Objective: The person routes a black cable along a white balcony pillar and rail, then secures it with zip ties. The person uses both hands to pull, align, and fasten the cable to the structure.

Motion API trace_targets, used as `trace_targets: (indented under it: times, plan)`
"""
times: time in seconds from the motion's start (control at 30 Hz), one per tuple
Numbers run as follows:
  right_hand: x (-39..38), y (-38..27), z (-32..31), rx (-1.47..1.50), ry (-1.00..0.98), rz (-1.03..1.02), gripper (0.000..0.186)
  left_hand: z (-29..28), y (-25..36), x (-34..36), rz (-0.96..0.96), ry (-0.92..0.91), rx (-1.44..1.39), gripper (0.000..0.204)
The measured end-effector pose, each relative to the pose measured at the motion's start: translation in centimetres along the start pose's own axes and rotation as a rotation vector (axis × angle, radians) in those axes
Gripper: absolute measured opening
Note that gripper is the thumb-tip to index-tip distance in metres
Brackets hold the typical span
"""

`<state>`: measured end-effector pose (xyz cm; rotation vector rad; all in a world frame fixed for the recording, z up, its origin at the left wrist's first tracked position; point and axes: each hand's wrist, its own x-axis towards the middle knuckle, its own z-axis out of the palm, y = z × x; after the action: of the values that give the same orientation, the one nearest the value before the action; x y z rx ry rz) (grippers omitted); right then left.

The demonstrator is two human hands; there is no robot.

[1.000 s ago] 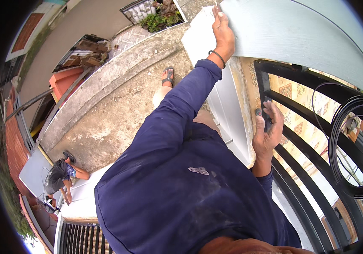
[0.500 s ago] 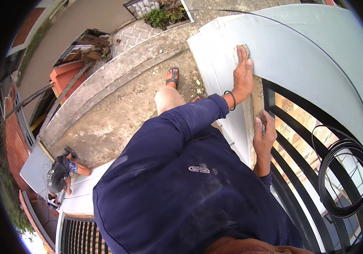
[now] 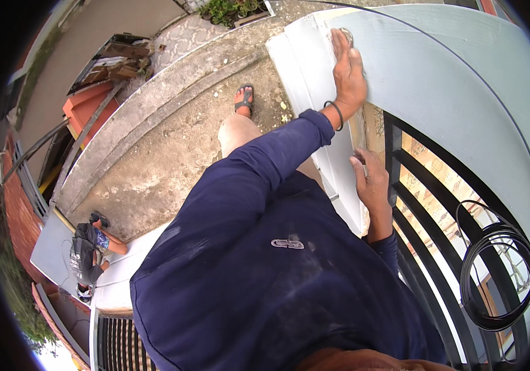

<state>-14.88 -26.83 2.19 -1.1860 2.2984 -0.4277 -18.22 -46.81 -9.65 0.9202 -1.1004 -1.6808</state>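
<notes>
My left hand (image 3: 349,80) lies with fingers stretched on a pale painted panel (image 3: 462,68), a small greyish patch or piece under its fingertips that I cannot make out. A dark band circles that wrist. Lower down, my right hand (image 3: 372,176) is raised beside the white side face (image 3: 314,117) and the black metal bars (image 3: 438,191), its fingers loosely bent and apart from the thumb. A thin black cable runs over the panel to a coil (image 3: 496,312) hanging at the bars.
My sandalled foot (image 3: 244,99) is on weathered concrete (image 3: 141,185) with a raised edge. At lower left, another person (image 3: 85,253) crouches over a white ledge (image 3: 129,272). Beyond the edge are plants (image 3: 228,12), an orange structure (image 3: 85,108) and broken boards.
My left hand first slid down the panel, then back up. My right hand moved slightly left, its fingers curling more. The cable coil sits lower in view.
</notes>
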Motion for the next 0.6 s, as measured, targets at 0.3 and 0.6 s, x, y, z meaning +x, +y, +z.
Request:
trace_targets:
  times: [0.3, 0.6]
  plan:
    - [2.4, 2.3, 2.7, -0.022, -0.034, -0.085, 0.031, -1.3, -3.2, -3.4, -0.033, -0.226, 0.117, 0.076]
    - [-0.7, 4.1, 3.8, -0.11, -0.334, 0.114, 0.032, -0.1, -3.5, -4.8, 0.063, -0.166, 0.117, 0.07]
